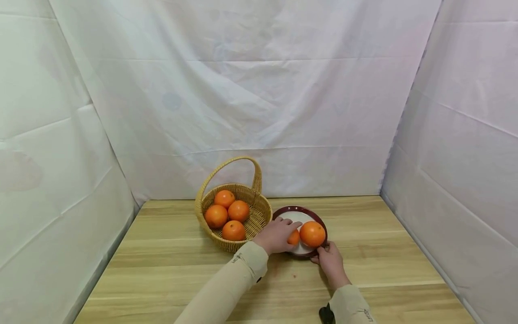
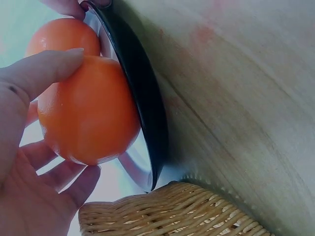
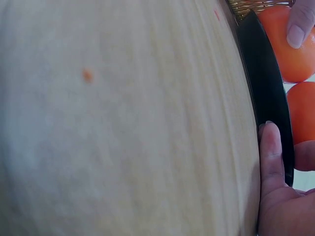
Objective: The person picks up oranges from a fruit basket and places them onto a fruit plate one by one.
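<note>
Sleeves (image 1: 230, 288), pale and cuffed, reach in over a wood-grain counter (image 1: 162, 279), with a black item (image 1: 325, 314) showing by the right cuff. A small reddish mark (image 1: 294, 276) dots the wood just short of the plate (image 1: 297, 208), which has a dark red rim and a white inside. The right hand (image 1: 331, 263) grips the plate's near right rim, its fingers (image 3: 270, 152) pinched on the edge from both sides. Further left, the left hand (image 1: 279, 236) holds an orange (image 2: 88, 113) over the plate, thumb on one side and fingers curled round the other; whether that orange rests on the white or hangs above it cannot be told. A second orange (image 1: 312, 234) sits on the plate beside it, nearer the right hand. Just left of the plate stands a wicker basket (image 1: 259, 220), handle arching up, with four more oranges (image 1: 238, 211) gathered toward its left side. White sheets (image 1: 251, 99) hang behind the counter and along both sides.
</note>
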A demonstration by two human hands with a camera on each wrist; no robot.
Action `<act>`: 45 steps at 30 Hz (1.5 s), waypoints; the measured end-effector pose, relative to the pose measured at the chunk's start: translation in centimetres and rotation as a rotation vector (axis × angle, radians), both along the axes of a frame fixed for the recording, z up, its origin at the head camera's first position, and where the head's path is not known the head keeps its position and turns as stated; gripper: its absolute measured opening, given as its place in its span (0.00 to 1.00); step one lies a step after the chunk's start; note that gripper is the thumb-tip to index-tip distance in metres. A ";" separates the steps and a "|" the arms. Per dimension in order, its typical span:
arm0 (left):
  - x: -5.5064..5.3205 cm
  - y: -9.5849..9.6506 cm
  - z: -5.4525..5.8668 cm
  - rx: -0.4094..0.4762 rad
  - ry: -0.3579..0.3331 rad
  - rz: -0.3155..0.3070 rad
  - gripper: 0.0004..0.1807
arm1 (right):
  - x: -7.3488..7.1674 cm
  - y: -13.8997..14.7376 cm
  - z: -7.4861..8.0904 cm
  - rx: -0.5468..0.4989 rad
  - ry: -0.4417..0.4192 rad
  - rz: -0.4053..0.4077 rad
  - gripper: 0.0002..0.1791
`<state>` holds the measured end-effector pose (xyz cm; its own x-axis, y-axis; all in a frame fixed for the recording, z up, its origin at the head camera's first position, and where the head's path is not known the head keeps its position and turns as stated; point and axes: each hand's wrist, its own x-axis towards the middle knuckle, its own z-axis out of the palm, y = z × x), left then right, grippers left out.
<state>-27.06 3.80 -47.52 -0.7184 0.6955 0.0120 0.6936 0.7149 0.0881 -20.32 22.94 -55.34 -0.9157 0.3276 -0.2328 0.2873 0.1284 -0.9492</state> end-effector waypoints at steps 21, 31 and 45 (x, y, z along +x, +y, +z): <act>0.4 0.9 -0.4 0.051 -0.035 -0.033 0.40 | -0.1 -0.1 0.3 0.056 -0.020 0.010 0.28; 0.8 1.2 -0.4 0.110 -0.099 -0.053 0.39 | 0.1 -0.1 0.5 0.049 -0.011 0.024 0.30; 1.1 0.6 0.1 0.113 -0.064 -0.076 0.40 | -0.1 -0.1 0.1 0.079 -0.032 0.018 0.30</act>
<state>-25.99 4.41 -47.39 -0.6656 0.7447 0.0487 0.7356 0.6438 0.2108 -20.39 22.81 -55.26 -0.9140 0.3300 -0.2360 0.3142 0.2077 -0.9264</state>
